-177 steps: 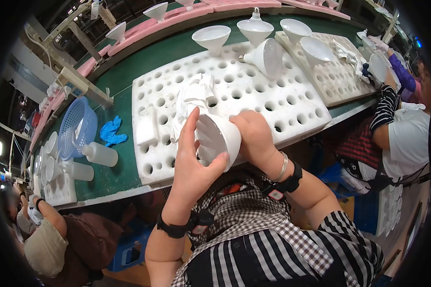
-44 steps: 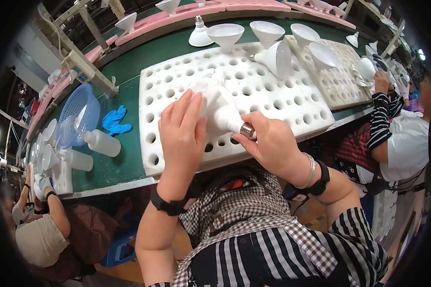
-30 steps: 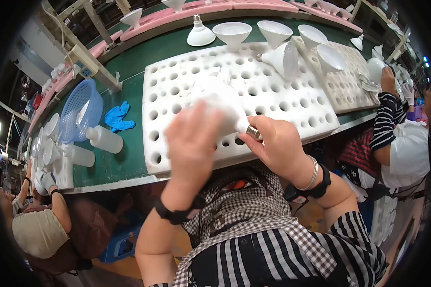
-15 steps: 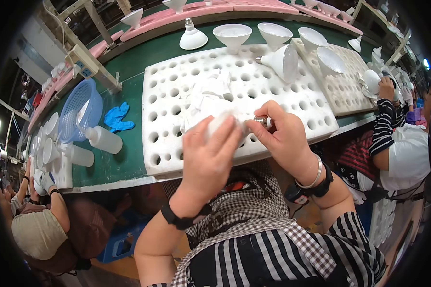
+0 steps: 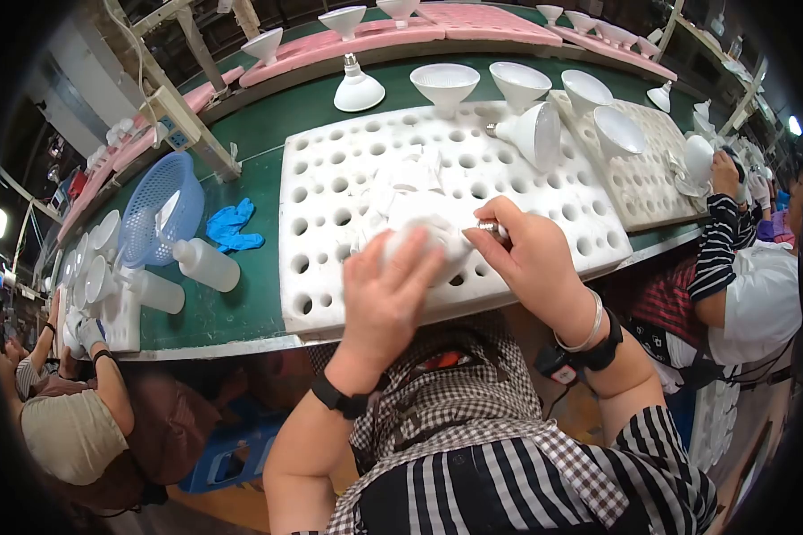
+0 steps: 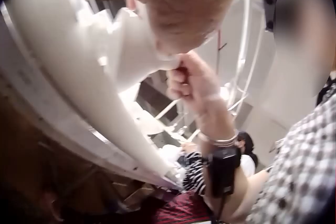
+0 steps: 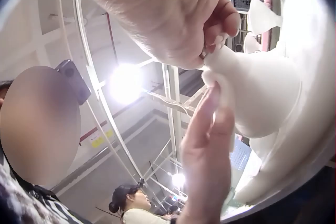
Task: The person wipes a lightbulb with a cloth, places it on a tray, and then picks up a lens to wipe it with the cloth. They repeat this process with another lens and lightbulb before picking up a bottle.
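A white lamp housing [image 5: 451,239] lies tilted above the front of the perforated white foam board [image 5: 544,201], its screw base toward the right. My right hand [image 5: 537,252] pinches that metal base between thumb and fingers. On the housing's body rests my left hand [image 5: 391,290], blurred, its fingers bent around a white cloth that covers part of the housing. More of the white cloth [image 5: 410,174] lies on the board behind. The right wrist view shows the housing [image 7: 262,90] between both hands, its wide end away from the right hand [image 7: 163,19].
Several white lamp housings stand at the back, one [image 5: 537,135] on its side. At the left are a blue basket [image 5: 161,209], blue glove [image 5: 232,226] and white bottles [image 5: 207,266]. A second foam board [image 5: 656,169] adjoins at the right. Other people sit on both sides.
Since the oldest frame, my right hand has moved from the housing's side to its screw base, and my left hand from the rim onto its body. An upright housing now stands at the back left.
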